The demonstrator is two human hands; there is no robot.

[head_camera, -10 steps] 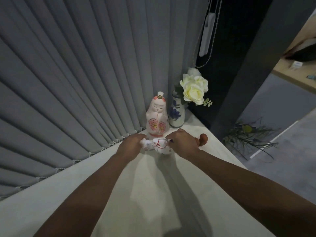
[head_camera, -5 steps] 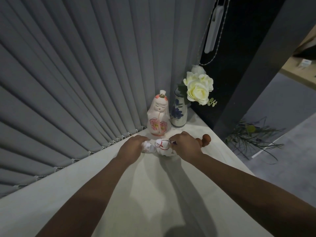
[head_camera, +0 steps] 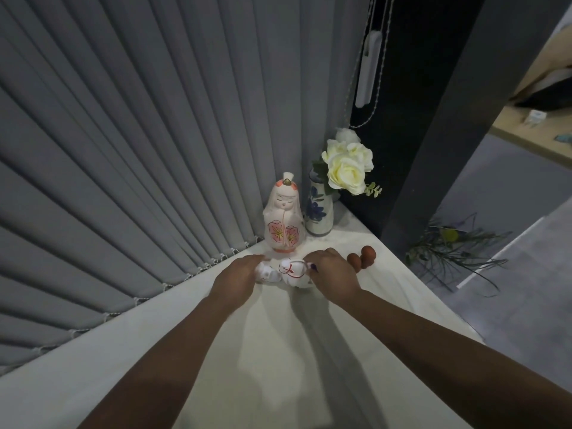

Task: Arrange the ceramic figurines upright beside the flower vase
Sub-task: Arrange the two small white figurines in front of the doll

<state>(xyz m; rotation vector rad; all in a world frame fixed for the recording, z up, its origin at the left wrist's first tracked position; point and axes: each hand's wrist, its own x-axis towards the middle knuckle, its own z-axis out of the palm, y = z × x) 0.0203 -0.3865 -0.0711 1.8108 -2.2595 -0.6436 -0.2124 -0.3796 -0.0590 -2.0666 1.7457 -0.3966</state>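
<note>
Down at the far corner of the pale cloth-covered table (head_camera: pixel 278 351), from the head camera, I have both hands on the small pieces; my left hand (head_camera: pixel 236 278) is curled over a small white ceramic figurine with faint red marks (head_camera: pixel 266 274), fingers bent round its left side, though whether they truly pinch it or only rest on it I cannot tell; my right hand (head_camera: pixel 332 274) is closed from above on a round white ceramic figurine with red painted lines (head_camera: pixel 294 272), fingertips on its top and right flank; the two small pieces sit touching, between my hands, just in front of the tall white ceramic doll with pink flower panels (head_camera: pixel 283 216), which stands upright; beside that doll, to its right and nearly touching, stands the blue-and-white ceramic flower vase holding cream roses (head_camera: pixel 318 212). The relation that counts: the vase lies beyond and to the right of my fingers, so the right hand is nearer; the round figurine looks tipped, long axis leaning rather than vertical, I judge; a reddish-brown rounded object (head_camera: pixel 362 257) lies just behind my right hand, partly hidden; grey vertical blinds (head_camera: pixel 139 150) crowd the left.
</note>
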